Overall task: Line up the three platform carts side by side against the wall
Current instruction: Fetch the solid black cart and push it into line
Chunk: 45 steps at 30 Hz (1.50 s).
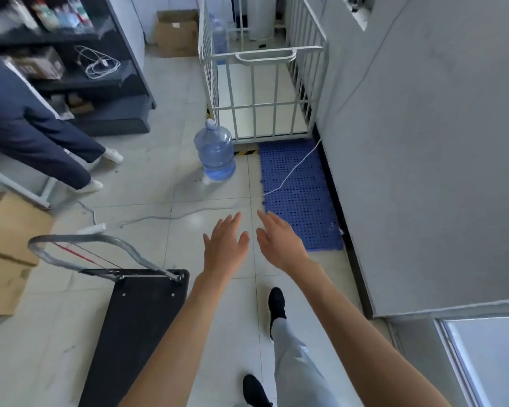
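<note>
Platform cart [138, 327] left of empty left hand [225, 245].

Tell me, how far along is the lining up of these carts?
Done: the white railed cart stands along the grey wall. In hand: nothing, since left hand and right hand reach out open and empty. Left: the black platform cart sits away from the wall, and a third cart is not in view.
</note>
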### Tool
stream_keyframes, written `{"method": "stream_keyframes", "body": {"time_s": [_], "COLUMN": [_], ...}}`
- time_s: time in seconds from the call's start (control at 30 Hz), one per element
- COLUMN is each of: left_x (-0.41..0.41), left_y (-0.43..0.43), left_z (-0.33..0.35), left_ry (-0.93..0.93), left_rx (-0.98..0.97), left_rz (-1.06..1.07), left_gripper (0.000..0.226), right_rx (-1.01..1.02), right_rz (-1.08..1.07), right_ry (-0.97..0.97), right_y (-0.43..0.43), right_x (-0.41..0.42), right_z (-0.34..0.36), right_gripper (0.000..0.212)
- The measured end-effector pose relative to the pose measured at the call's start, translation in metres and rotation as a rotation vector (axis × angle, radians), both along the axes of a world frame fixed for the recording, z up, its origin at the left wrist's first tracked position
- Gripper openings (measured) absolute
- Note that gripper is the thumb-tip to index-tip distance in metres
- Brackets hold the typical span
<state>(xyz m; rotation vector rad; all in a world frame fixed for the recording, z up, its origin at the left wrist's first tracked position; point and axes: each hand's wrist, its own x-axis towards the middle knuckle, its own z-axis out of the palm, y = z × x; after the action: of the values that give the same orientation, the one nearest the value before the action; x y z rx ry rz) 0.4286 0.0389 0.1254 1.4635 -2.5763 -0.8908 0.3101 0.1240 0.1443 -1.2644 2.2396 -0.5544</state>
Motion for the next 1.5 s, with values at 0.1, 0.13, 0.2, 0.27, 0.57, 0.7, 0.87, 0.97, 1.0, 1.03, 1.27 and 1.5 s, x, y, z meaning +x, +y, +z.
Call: {"method": "stream_keyframes", "body": {"time_s": [0.1,0.13,0.2,0.27,0.57,0.7,0.87,0.97,1.0,1.03,1.27,1.5], "left_x": [-0.037,-0.048,-0.067,-0.079,-0.085,-0.068,-0.044,-0.026,-0.02,-0.013,0.048,0.12], "left_y": [-0.04,-0.052,-0.08,-0.109,-0.249,-0.32,-0.413,-0.466,-0.482,-0.496,-0.567,-0.609], "left_z": [-0.01,-0.013,-0.014,-0.016,-0.029,-0.036,-0.037,-0.037,-0.037,-0.036,-0.042,-0.061], "left_ry": [-0.017,-0.022,-0.029,-0.013,-0.024,-0.034,-0.035,0.017,0.011,-0.006,0.038,0.031], "left_rx": [0.005,0.002,0.009,0.007,0.009,0.022,0.001,-0.038,-0.037,-0.023,0.027,0.068], "left_rz": [-0.021,-0.025,-0.022,-0.013,0.174,0.269,0.385,0.478,0.491,0.506,0.742,1.12], "left_gripper": [0.053,0.052,0.051,0.052,0.051,0.051,0.054,0.05,0.05,0.05,0.053,0.054], "right_rx": [-0.009,-0.008,0.001,0.002,0.01,0.026,0.067,0.054,0.036,0.021,0.061,0.101], "right_rz": [-0.011,0.002,0.026,0.052,0.257,0.349,0.463,0.544,0.568,0.585,0.736,1.076], "right_ry": [-0.027,-0.026,-0.022,-0.028,0.008,-0.003,-0.009,0.021,0.032,0.041,0.039,0.066], "right_y": [-0.048,-0.065,-0.101,-0.134,-0.298,-0.379,-0.48,-0.54,-0.56,-0.577,-0.675,-0.778], "right_x": [-0.032,-0.042,-0.062,-0.078,-0.099,-0.076,-0.041,-0.021,-0.016,-0.011,0.032,0.101], "right_z": [-0.009,-0.01,-0.011,-0.011,-0.015,-0.025,-0.022,-0.017,-0.016,-0.017,-0.019,-0.034], "right_gripper": [0.054,0.056,0.059,0.06,0.057,0.056,0.055,0.054,0.055,0.055,0.056,0.057]}}
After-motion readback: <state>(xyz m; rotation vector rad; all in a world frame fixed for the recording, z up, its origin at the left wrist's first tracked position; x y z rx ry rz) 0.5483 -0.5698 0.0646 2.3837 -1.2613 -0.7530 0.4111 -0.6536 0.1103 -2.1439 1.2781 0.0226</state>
